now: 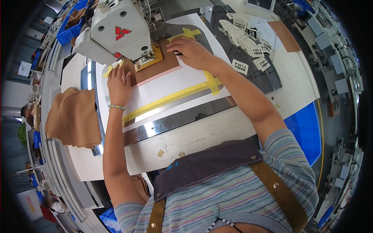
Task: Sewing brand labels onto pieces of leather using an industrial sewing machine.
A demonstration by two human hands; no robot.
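Observation:
A brown leather-like panel with a pale pink lower edge lies on a white sheet under the sewing machine head. A yellow clamp frame presses on the panel around a small white label. My left hand lies with stretched fingers at the panel's left edge, nothing visibly held. At the panel's right side, my right hand rests with bent fingers around something small and dark, mostly hidden beneath them. Yellow tape borders the sheet.
Stacked brown panels lie at the left. White printed labels are heaped at the right, beside a loose brown piece. Blue bins stand at the back left and right. Scraps lie near the table's front edge.

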